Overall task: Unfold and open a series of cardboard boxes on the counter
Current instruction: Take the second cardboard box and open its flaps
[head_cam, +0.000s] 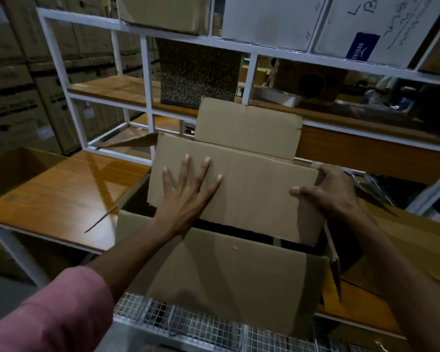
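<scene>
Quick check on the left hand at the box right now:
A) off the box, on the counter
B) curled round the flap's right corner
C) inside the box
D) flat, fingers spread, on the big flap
D: the left hand lies flat with straight, spread fingers on the flap; the right hand has its grip on the flap's right corner.

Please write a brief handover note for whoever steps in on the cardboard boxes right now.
Left hand: flat, fingers spread, pressing on the far flap of the cardboard box.
Right hand: grips that flap's right edge.
The box stands at the edge of the wooden counter, above a wire mesh rack.
Done: box squared up; near flap hangs outward.
Left: finish the flaps. An open box stands at far left.
</scene>
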`<control>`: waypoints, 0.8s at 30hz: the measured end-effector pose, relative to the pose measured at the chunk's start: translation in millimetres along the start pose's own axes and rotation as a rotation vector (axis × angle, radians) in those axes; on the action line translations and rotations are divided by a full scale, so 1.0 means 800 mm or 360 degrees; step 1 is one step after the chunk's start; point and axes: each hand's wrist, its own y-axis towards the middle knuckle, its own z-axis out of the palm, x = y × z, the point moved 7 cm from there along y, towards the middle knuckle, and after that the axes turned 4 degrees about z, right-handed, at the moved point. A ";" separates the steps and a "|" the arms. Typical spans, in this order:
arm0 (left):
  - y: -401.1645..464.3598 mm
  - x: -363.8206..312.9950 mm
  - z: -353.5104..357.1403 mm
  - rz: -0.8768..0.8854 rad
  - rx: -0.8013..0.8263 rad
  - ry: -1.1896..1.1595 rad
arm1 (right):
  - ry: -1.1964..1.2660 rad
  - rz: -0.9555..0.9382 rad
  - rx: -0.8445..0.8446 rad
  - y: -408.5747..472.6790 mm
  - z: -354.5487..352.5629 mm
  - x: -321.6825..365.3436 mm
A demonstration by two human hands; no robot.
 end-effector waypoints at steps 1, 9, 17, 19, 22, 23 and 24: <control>-0.001 0.000 0.000 0.0018 0.0021 -0.0022 | 0.0004 0.0002 0.0016 0.000 0.002 -0.001; -0.031 -0.018 0.022 -0.0015 0.0229 -0.0072 | -0.0166 -0.0054 0.0278 -0.012 0.044 -0.016; -0.079 -0.046 0.069 -0.0019 0.0615 -0.0261 | -0.0578 -0.0011 0.0629 -0.060 0.138 -0.066; -0.078 -0.047 0.059 -0.0016 0.0668 -0.0289 | -0.0621 0.0022 0.0664 -0.065 0.147 -0.073; -0.073 -0.047 0.036 -0.0035 0.0691 -0.0325 | -0.0636 -0.0059 0.0748 -0.071 0.148 -0.062; -0.070 -0.046 0.027 -0.0035 0.0675 -0.0326 | -0.0631 -0.0111 0.0803 -0.074 0.149 -0.054; -0.067 -0.046 0.017 -0.0045 0.0656 -0.0323 | -0.0613 -0.0143 0.0882 -0.078 0.150 -0.044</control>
